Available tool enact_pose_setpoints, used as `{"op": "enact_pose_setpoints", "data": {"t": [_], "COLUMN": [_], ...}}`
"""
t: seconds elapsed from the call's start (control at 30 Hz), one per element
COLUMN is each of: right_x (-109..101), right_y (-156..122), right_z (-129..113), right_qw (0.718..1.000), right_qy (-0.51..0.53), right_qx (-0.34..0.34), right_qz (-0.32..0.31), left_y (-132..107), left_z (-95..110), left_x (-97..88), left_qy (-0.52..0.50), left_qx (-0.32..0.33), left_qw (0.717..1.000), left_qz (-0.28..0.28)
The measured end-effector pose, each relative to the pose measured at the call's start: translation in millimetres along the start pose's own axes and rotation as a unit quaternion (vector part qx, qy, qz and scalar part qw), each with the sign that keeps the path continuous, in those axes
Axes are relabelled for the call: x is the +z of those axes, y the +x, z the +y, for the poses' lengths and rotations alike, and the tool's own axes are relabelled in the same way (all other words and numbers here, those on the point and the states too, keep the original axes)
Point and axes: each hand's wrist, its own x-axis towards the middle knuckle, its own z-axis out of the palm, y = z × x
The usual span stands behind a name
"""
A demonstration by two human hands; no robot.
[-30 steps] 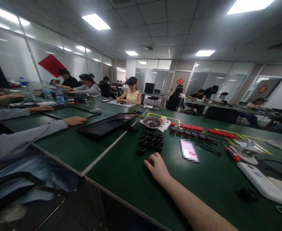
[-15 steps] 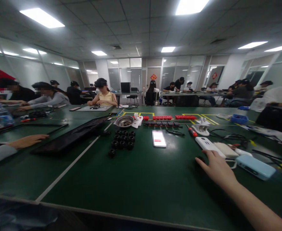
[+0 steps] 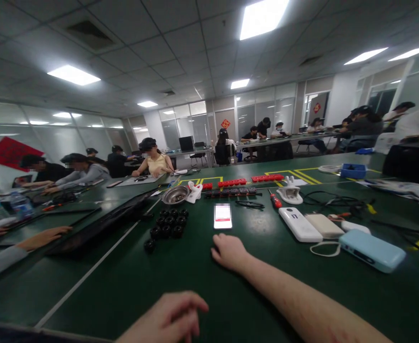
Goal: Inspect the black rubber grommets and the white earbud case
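Note:
My right hand [image 3: 229,251] is closed on the table, just below a lit phone [image 3: 222,224]. What its curled fingers hold, if anything, is hidden; a dark edge shows beside them. Low in the view, my left hand [image 3: 171,317] hovers over the green table [image 3: 123,281], index finger stretched out and the others loosely bent, nothing in it. Black round pieces [image 3: 168,221], like small wheels, stand in rows left of the phone, with a single one [image 3: 149,245] nearer me. Behind the phone lie black strip parts [image 3: 234,192] and a black cable [image 3: 249,205].
Metal bowl [image 3: 175,195], white device [image 3: 194,193] and red strips [image 3: 232,182] lie farther back. On the right are a red screwdriver [image 3: 275,200], a white power bank [image 3: 300,225] and a light blue case [image 3: 372,250]. At left, a co-worker's hand [image 3: 45,237] is near a dark panel [image 3: 98,224].
My right hand has moved left from beside the white power bank to below the phone, its fingers now curled. My left hand has come into view at the bottom. The camera has turned slightly.

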Motion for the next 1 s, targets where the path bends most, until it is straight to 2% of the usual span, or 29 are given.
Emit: {"op": "enact_pose_setpoints", "data": {"t": [0.03, 0.1, 0.17, 0.3, 0.4, 0.5, 0.6, 0.77, 0.9, 1.0], "right_x": [3.3, 6.8, 7.5, 7.3, 7.9, 9.1, 10.3, 17.2, 23.2, 19.3], "right_y": [-4.3, -11.2, -10.7, 12.9, 29.9, 32.8, 29.1, 33.3, 39.9, 40.1], "right_z": [-8.5, -16.2, -10.2, 28.9, 53.8, 56.5, 45.5, 39.1, 41.6, 39.2], "right_qw": [0.999, 0.995, 0.991, 0.976, 0.951, 0.927, 0.908, 0.891, 0.899, 0.916], "right_qy": [0.026, 0.076, 0.120, 0.208, 0.277, 0.337, 0.384, 0.412, 0.387, 0.333], "right_qx": [-0.032, -0.068, -0.057, 0.045, 0.102, 0.117, 0.119, 0.139, 0.139, 0.141], "right_qz": [-0.007, -0.014, -0.004, 0.050, 0.095, 0.117, 0.121, 0.133, 0.152, 0.174], "left_y": [14.6, 48.8, 86.5, 154.4, 186.3, 200.0, 200.9, 198.4, 201.1, 203.3], "left_z": [6.1, 12.5, 13.2, 14.0, 20.8, 24.7, 23.5, 26.2, 29.0, 29.7], "left_x": [-8.1, -19.5, -21.6, 0.1, 20.5, 28.2, 23.7, 13.8, 13.5, 19.8], "left_qy": [0.000, -0.020, -0.041, -0.022, 0.056, 0.122, 0.186, 0.238, 0.187, 0.036], "left_qx": [0.018, 0.059, 0.072, 0.162, 0.235, 0.272, 0.293, 0.243, 0.223, 0.235], "left_qw": [1.000, 0.992, 0.987, 0.973, 0.955, 0.937, 0.922, 0.928, 0.942, 0.951], "left_qz": [0.018, 0.110, 0.141, 0.163, 0.170, 0.181, 0.173, 0.155, 0.166, 0.197]}}
